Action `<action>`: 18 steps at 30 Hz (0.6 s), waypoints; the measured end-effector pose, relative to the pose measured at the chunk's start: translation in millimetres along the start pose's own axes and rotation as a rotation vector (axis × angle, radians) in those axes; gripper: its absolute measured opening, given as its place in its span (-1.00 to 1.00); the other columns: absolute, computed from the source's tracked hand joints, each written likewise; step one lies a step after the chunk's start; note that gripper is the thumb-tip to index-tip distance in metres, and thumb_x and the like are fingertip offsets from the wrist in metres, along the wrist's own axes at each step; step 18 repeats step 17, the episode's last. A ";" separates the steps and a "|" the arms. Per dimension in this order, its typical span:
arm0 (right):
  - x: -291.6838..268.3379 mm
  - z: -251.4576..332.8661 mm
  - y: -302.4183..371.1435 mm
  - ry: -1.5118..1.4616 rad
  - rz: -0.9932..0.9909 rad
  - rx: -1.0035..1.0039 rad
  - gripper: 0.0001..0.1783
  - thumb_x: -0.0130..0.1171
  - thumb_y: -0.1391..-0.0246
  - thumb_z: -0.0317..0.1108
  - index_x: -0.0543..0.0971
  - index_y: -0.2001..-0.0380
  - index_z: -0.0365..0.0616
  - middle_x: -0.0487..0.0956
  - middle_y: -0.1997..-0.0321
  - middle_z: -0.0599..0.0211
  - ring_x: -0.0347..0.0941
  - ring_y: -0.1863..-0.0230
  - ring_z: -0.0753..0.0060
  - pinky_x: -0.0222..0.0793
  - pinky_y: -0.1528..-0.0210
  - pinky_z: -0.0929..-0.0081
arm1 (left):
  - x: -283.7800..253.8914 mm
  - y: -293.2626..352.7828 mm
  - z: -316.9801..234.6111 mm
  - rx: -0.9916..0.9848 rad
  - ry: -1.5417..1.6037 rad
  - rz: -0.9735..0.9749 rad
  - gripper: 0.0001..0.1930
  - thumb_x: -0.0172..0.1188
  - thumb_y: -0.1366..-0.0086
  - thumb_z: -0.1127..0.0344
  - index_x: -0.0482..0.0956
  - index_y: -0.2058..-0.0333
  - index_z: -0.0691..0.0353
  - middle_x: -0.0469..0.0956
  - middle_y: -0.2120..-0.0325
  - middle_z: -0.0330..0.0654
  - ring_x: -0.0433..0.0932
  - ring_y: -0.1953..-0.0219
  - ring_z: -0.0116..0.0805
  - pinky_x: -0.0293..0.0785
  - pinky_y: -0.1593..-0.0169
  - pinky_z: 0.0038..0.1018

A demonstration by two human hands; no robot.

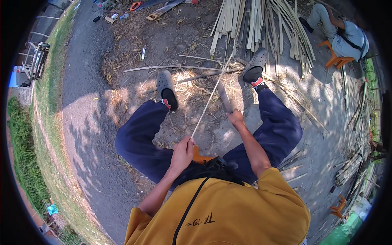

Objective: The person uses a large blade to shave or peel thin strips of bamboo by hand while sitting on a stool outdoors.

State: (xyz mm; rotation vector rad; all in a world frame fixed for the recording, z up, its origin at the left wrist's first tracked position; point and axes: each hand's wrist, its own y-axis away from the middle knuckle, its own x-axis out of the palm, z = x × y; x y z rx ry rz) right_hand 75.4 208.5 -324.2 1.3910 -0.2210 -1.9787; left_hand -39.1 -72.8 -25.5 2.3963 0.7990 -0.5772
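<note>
My left hand (182, 154) is closed around the near end of a long, thin pale strip (210, 99), which looks like split bamboo or wood. The strip slants away from me, up and to the right, toward the piled strips. In my right hand (235, 117) I grip the handle of a machete (223, 96). Its dark flat blade points away from me, close to the right side of the strip; whether the two touch I cannot tell. Pale shavings (192, 83) lie on the ground between my feet, around the blade's far end.
Beyond my feet lies a big heap of pale strips (255, 24). Handsaws (163, 11) rest on the ground at the far left. A person (347, 38) sits on an orange stool (337, 60) at the far right. A thin branch (190, 80) crosses between my grey clogs (165, 83).
</note>
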 end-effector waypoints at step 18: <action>-185.7 174.5 12.2 -0.989 -0.202 -0.386 -0.55 0.54 -0.07 -0.12 0.70 0.08 -0.18 0.76 0.28 0.30 0.73 0.25 0.54 0.64 0.23 0.49 | 23.3 31.7 -4.7 0.122 -0.104 -0.197 -0.89 0.06 -0.50 0.39 0.42 0.25 0.30 0.51 0.59 0.25 0.58 0.45 0.34 0.42 0.42 0.07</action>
